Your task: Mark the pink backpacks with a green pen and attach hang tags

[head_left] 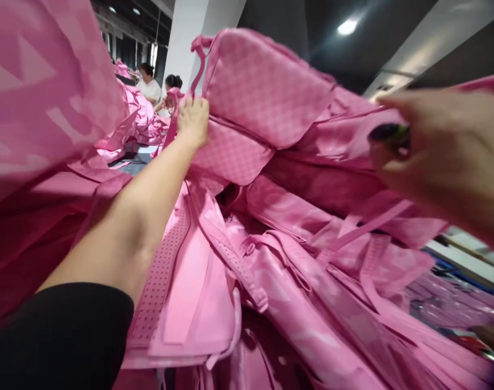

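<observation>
My left hand (193, 120) is stretched forward, its fingers closed on the edge of a pink checked backpack (267, 86) near its strap. That backpack is raised and tilted on top of a heap of pink backpacks (296, 287). My right hand (429, 146), blurred by motion, is at the upper right beside the raised pink fabric. Its fingers are curled round a small black-and-green object (387, 132), whose kind I cannot make out. Whether this hand also touches the fabric is unclear.
A large pink patterned bag (47, 81) fills the upper left, close to me. Shiny, wrapped-looking pink items (454, 300) lie at the lower right. Far back, two people (149, 84) are beside more pink pieces (139, 116), near a white pillar (186, 49).
</observation>
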Demonstrator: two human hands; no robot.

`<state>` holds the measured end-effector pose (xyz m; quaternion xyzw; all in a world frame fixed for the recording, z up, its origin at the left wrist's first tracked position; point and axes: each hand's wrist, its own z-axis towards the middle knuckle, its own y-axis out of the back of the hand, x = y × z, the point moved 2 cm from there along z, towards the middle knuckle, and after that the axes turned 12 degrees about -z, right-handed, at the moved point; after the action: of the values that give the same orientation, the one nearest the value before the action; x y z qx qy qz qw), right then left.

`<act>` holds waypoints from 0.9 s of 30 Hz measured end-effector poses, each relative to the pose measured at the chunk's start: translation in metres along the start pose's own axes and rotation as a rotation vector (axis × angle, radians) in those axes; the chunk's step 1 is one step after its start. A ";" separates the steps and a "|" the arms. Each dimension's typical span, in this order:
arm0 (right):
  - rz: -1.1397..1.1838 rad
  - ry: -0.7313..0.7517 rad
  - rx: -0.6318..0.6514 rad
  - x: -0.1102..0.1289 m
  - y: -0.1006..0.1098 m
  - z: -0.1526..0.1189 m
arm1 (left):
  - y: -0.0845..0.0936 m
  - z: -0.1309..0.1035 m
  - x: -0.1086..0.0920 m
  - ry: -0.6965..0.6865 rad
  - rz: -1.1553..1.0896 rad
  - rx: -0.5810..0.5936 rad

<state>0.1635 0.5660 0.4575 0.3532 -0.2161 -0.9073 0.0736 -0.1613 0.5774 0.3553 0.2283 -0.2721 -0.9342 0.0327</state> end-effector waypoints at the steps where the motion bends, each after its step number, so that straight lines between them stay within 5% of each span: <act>1: 0.055 -0.008 -0.033 0.011 -0.003 0.013 | 0.001 -0.001 0.002 -0.024 0.034 -0.013; 5: 0.188 0.010 -0.136 0.048 -0.006 0.060 | 0.007 -0.018 0.013 -0.061 0.047 -0.004; 9: 0.182 0.039 -0.054 0.067 -0.009 0.095 | 0.016 -0.065 0.020 -0.207 -0.020 -0.050; 15: 0.283 0.319 0.132 0.086 0.006 0.112 | 0.036 -0.149 0.001 -0.548 -0.133 0.029; 21: -0.042 0.453 0.068 0.088 0.062 0.064 | 0.065 -0.200 -0.010 -0.700 -0.196 -0.043; 27: -0.101 0.422 -0.036 0.046 0.141 -0.052 | 0.132 -0.225 -0.025 -0.971 -0.407 -0.046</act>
<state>0.1618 0.4090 0.4583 0.5443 -0.1614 -0.8195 0.0781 -0.0474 0.3591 0.2667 -0.1832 -0.1855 -0.9257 -0.2741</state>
